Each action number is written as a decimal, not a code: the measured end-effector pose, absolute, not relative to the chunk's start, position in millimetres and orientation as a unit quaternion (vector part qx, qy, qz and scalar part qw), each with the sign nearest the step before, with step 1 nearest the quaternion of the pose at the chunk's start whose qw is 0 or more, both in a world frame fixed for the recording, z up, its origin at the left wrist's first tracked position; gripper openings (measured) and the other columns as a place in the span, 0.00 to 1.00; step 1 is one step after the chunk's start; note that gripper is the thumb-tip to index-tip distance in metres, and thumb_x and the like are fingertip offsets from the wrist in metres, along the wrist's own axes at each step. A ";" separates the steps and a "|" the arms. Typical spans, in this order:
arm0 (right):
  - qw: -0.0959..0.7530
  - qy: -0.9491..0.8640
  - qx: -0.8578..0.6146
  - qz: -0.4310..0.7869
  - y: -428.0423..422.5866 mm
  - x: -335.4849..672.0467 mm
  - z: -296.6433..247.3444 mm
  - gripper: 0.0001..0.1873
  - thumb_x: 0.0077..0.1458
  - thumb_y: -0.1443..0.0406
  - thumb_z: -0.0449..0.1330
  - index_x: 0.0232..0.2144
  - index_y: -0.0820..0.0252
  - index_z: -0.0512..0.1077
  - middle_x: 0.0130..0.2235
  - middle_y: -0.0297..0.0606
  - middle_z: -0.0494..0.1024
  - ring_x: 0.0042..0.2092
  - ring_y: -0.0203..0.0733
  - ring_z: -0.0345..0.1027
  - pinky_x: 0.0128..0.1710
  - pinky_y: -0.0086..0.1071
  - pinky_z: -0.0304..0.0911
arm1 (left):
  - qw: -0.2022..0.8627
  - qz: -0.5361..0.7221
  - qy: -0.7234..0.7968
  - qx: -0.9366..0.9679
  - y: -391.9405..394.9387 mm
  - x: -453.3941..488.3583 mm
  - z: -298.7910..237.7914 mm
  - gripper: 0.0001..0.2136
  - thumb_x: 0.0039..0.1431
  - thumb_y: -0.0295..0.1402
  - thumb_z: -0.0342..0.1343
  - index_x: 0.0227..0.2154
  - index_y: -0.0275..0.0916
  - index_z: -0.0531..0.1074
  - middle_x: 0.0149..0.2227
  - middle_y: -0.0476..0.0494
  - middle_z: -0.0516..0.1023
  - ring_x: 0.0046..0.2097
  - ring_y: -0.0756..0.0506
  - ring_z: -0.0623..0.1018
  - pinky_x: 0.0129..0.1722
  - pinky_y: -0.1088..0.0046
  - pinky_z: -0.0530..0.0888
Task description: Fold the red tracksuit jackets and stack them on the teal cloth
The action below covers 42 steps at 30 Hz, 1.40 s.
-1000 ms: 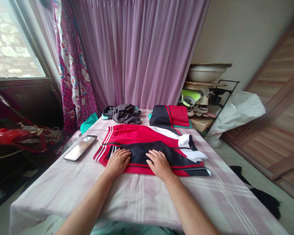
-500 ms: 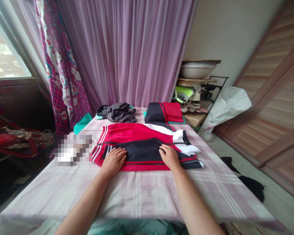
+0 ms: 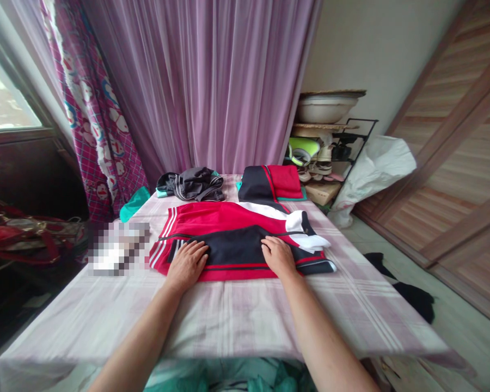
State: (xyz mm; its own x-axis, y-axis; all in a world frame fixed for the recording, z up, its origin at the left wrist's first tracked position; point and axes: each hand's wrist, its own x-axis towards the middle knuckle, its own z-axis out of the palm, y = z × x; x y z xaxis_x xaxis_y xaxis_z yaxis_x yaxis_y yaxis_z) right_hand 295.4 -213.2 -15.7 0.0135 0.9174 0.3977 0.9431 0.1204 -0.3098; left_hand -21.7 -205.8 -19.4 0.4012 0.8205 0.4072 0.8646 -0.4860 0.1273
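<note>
A red, black and white jacket (image 3: 232, 247) lies spread flat across the middle of the table, its striped hem to the left and white parts to the right. My left hand (image 3: 189, 262) rests palm down near the striped left end, fingers stretched over the black panel. Toward the right end my right hand (image 3: 278, 255) lies flat on the same black panel. Both hands are open and press on the cloth without gripping it. The fabric under the palms is hidden.
Behind the jacket lie a crumpled dark grey garment (image 3: 196, 184) and a folded black and red garment (image 3: 271, 184). The table (image 3: 237, 321) wears a plaid cloth. Its left side holds a blurred-out item (image 3: 120, 250). A shelf rack with shoes (image 3: 322, 166) and a white bag (image 3: 378, 169) stand at right.
The camera view has shifted slightly, so everything sits a little differently in the picture. My hands stay at about the same places on the jacket.
</note>
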 end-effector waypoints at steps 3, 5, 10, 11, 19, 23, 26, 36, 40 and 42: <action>0.265 -0.698 -0.666 -0.014 -213.3 295.1 -14.9 0.17 0.61 0.67 0.53 0.46 0.57 0.80 0.53 0.43 0.79 0.56 0.46 0.70 0.58 0.40 0.63 | 0.072 -0.233 -0.511 -0.824 -205.2 -23.6 -19.6 0.23 0.69 0.45 0.42 0.53 0.41 0.76 0.57 0.39 0.77 0.61 0.36 0.72 0.62 0.50 0.68; 0.270 -0.700 -0.662 -0.010 -213.2 295.1 -14.9 0.17 0.60 0.67 0.54 0.46 0.57 0.80 0.53 0.43 0.79 0.56 0.46 0.70 0.59 0.40 0.63 | 0.075 -0.235 -0.513 -0.822 -204.2 -24.5 -20.6 0.23 0.68 0.45 0.42 0.53 0.41 0.76 0.58 0.38 0.76 0.61 0.35 0.72 0.62 0.50 0.68; 0.275 -0.704 -0.655 -0.008 -212.5 296.6 -15.4 0.17 0.60 0.67 0.54 0.46 0.56 0.80 0.53 0.43 0.79 0.56 0.47 0.70 0.58 0.41 0.63 | 0.061 -0.231 -0.509 -0.827 -201.0 -25.8 -25.0 0.24 0.68 0.48 0.42 0.54 0.42 0.75 0.60 0.39 0.74 0.63 0.35 0.70 0.63 0.51 0.66; 0.275 -0.703 -0.656 -0.008 -212.5 296.8 -15.0 0.17 0.60 0.67 0.54 0.46 0.56 0.80 0.52 0.42 0.80 0.56 0.47 0.70 0.58 0.41 0.63 | 0.058 -0.234 -0.507 -0.828 -200.5 -25.8 -25.8 0.24 0.68 0.48 0.43 0.54 0.43 0.75 0.60 0.39 0.74 0.63 0.35 0.70 0.63 0.51 0.66; 0.293 -0.747 -0.597 -0.005 -222.3 258.2 -5.1 0.19 0.61 0.67 0.53 0.52 0.57 0.77 0.55 0.43 0.77 0.59 0.47 0.67 0.61 0.42 0.59 | 0.062 -0.223 -0.509 -0.829 -199.9 -23.9 -28.0 0.23 0.68 0.48 0.42 0.55 0.45 0.75 0.60 0.40 0.75 0.64 0.35 0.68 0.63 0.50 0.65; 0.253 -0.799 -0.544 0.022 -226.8 233.0 -6.6 0.19 0.61 0.64 0.56 0.53 0.54 0.75 0.59 0.42 0.75 0.61 0.46 0.64 0.64 0.44 0.55 | 0.065 -0.220 -0.513 -0.827 -201.2 -22.6 -25.8 0.24 0.68 0.47 0.42 0.55 0.43 0.75 0.59 0.39 0.75 0.64 0.35 0.69 0.63 0.50 0.65; 0.224 -0.787 -0.574 0.031 -226.0 240.7 -9.1 0.20 0.61 0.61 0.58 0.55 0.53 0.74 0.60 0.43 0.73 0.62 0.48 0.63 0.64 0.47 0.53 | 0.062 -0.220 -0.514 -0.827 -202.4 -21.8 -23.3 0.24 0.68 0.47 0.41 0.54 0.41 0.75 0.58 0.38 0.76 0.63 0.34 0.69 0.63 0.49 0.66; 0.281 -0.665 -0.691 -0.025 -205.1 325.9 -30.7 0.19 0.60 0.62 0.56 0.52 0.58 0.77 0.56 0.47 0.76 0.58 0.50 0.69 0.60 0.44 0.61 | 0.041 -0.231 -0.509 -0.828 -201.8 -23.9 -22.8 0.23 0.68 0.47 0.42 0.52 0.42 0.76 0.56 0.39 0.78 0.62 0.35 0.71 0.63 0.49 0.66; 0.293 -0.661 -0.691 -0.026 -203.5 328.5 -33.3 0.19 0.60 0.62 0.55 0.50 0.59 0.77 0.56 0.48 0.76 0.57 0.51 0.69 0.60 0.45 0.61 | 0.038 -0.223 -0.514 -0.828 -202.1 -23.8 -23.0 0.23 0.68 0.47 0.41 0.53 0.41 0.76 0.57 0.39 0.77 0.62 0.35 0.71 0.63 0.49 0.66; 0.302 -0.661 -0.687 -0.029 -205.1 325.8 -29.9 0.19 0.59 0.64 0.54 0.50 0.60 0.78 0.55 0.48 0.77 0.56 0.51 0.70 0.60 0.45 0.62 | 0.036 -0.222 -0.518 -0.825 -202.6 -23.1 -22.4 0.23 0.68 0.46 0.42 0.53 0.41 0.76 0.57 0.39 0.77 0.62 0.35 0.71 0.63 0.49 0.66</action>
State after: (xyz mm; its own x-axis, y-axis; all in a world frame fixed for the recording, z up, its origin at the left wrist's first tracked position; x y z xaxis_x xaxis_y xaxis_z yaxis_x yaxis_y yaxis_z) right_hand 325.8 -205.1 -29.9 0.1250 0.8899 0.4388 0.9252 0.0551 -0.3753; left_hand -23.1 -202.6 -22.4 0.3649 0.8393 0.4030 0.8709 -0.4608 0.1712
